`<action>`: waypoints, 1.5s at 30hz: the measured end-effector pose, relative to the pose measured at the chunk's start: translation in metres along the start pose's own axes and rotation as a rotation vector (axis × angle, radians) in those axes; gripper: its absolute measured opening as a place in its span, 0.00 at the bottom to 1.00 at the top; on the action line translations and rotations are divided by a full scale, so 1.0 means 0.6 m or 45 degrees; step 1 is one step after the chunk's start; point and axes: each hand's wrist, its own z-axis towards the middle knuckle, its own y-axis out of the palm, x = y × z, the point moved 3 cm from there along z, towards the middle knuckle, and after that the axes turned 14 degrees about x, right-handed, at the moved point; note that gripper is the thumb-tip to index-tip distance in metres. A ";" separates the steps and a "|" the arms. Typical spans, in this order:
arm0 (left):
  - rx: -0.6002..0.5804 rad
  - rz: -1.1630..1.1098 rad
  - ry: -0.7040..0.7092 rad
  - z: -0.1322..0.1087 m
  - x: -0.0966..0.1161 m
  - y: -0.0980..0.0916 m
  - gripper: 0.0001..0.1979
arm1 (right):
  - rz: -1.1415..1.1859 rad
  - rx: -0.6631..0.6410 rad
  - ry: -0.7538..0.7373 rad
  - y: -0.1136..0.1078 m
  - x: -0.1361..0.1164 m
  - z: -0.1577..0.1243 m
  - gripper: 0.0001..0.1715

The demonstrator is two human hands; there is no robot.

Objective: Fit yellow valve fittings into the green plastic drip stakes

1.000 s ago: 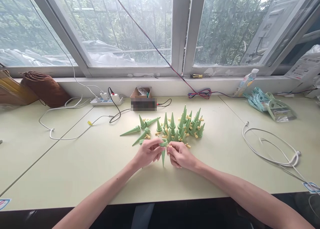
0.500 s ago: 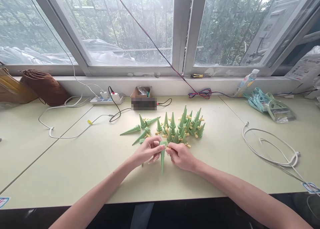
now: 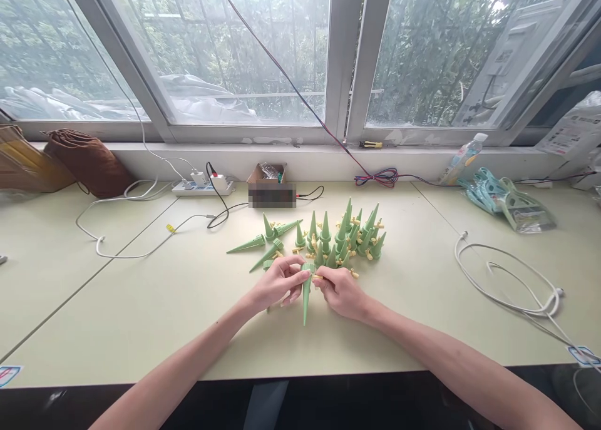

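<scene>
My left hand (image 3: 280, 281) is closed around the capped top of a green plant watering spike (image 3: 306, 298), whose tip points down toward the table's front edge. Pinched in my right hand (image 3: 342, 291) is a small yellow valve (image 3: 318, 277), held close against the side of the spike's cap; whether it is seated there I cannot tell. Just beyond my hands, several green spikes with yellow valves (image 3: 325, 230) stand point-up in a cluster. To their left a few more spikes (image 3: 246, 244) lie on their sides. Another spike is partly hidden behind my left hand.
A power strip (image 3: 203, 188), a small cardboard box (image 3: 267, 172) and a blurred-out dark box (image 3: 272, 196) sit along the back. Cables run over the table's left side. A coiled white cable (image 3: 507, 302), a bottle (image 3: 464, 159) and blue-green bagged items (image 3: 493, 195) are at right.
The held spike has turned slightly in my left hand, and its tip has risen a little. Both hands stay nearly in place; the whole view has shifted slightly.
</scene>
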 end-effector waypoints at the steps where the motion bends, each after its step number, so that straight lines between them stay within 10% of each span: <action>1: 0.009 0.017 0.046 0.000 0.000 0.000 0.17 | 0.036 -0.001 0.053 -0.001 0.000 0.001 0.21; 16: 0.104 0.047 0.233 0.004 0.005 0.005 0.16 | 0.669 -0.085 0.611 0.011 0.007 0.000 0.23; 45: -0.082 -0.049 -0.075 0.007 -0.020 0.007 0.21 | 0.385 0.008 0.364 0.013 0.001 -0.006 0.20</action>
